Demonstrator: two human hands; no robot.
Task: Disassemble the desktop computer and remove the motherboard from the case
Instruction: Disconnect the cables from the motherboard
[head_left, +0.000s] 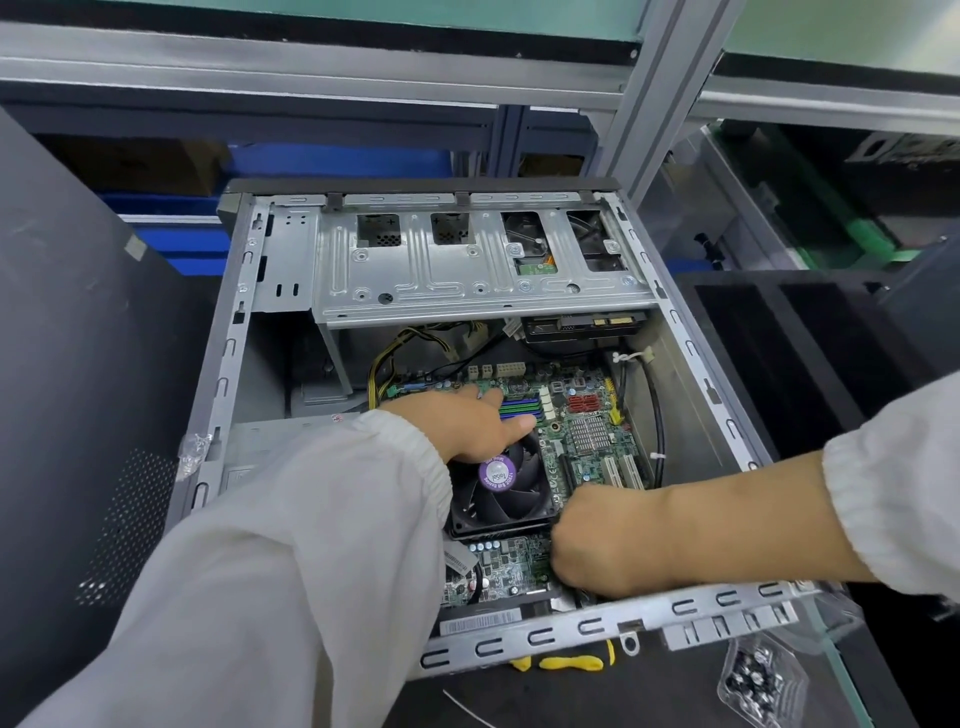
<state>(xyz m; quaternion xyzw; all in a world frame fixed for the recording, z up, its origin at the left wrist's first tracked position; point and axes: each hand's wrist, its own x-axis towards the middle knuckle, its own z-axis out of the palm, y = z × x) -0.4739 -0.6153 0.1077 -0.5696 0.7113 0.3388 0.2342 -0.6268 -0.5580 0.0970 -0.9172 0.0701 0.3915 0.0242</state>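
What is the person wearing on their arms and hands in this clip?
Both arms wear loose off-white sleeves with elasticated, gathered cuffs at the wrists. The left hand and right hand are bare: no gloves, rings or watch visible.

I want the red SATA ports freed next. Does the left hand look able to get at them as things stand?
Probably yes. The left hand rests flat by the blue memory slots, and the red SATA ports lie uncovered just past them, with nothing standing between.
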